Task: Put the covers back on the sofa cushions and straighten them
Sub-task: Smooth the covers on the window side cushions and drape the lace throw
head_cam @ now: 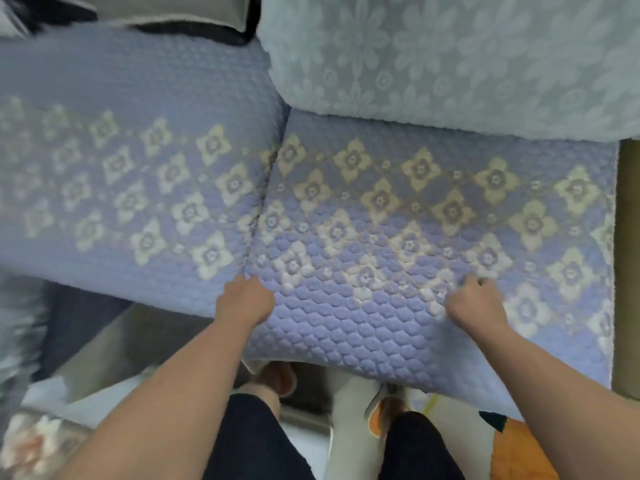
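Quilted lilac sofa cushion [433, 216], left hand [247, 299], right hand [476, 301] gripping cover

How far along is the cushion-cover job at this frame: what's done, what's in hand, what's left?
Done, by the look of it: both seat cushions wear their purple quilted covers, the left cushion lying flat.

In hand: the left hand grips the right cushion at the seam between the two, and the right hand pinches its cover near the front.

Left: seating that cushion, whose front edge overhangs the sofa.
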Available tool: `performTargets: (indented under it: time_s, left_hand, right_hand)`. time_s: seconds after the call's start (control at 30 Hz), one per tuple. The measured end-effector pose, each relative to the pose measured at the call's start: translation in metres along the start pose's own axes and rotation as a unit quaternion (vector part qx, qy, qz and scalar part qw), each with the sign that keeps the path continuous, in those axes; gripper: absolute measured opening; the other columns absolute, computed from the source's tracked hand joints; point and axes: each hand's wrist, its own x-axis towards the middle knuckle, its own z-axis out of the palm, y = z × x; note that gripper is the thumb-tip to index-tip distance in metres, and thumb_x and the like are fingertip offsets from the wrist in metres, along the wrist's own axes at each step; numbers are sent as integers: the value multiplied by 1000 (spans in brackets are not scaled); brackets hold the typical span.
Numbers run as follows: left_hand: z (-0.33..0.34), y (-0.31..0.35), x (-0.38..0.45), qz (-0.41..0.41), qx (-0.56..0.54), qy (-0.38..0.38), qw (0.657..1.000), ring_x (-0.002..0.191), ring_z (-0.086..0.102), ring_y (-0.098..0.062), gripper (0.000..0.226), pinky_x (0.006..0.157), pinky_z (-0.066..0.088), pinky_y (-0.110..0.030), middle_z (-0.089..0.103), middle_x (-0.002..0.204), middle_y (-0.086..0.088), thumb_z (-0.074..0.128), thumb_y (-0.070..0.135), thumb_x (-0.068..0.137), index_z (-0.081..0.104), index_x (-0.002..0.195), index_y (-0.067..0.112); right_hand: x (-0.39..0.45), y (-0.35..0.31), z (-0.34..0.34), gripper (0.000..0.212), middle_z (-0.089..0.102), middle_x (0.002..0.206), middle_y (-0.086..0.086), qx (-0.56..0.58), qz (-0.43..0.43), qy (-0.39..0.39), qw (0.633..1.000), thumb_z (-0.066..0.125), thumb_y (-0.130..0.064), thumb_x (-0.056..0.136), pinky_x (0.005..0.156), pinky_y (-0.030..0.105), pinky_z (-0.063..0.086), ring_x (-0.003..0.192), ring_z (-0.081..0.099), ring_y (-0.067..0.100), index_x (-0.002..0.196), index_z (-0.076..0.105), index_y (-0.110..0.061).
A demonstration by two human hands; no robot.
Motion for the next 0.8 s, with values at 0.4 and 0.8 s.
performTargets:
  time_s: [0.4, 0.8]
  left_hand:
    - [-165, -268, 210, 52, -14, 193, 980, 151, 7, -30, 61, 118, 26, -48, 3, 166, -5, 32, 40, 105, 9, 159, 24]
    - [-229, -397, 345, 85, 46, 196, 976, 136, 26, -27, 58, 101, 36, -50, 24, 156, 6, 33, 67, 94, 21, 148, 52]
  right_hand:
    - [-38, -446, 154, 69, 29, 154, 30, -108, -345, 115, 925, 36, -42, 89, 116, 56, 25, 142, 26, 48, 149, 37, -8]
    - [27, -611, 176, 68, -13, 166, -3, -227, -281, 132, 923, 17, -68, 96, 122, 48, -4, 152, -14, 21, 156, -2, -42]
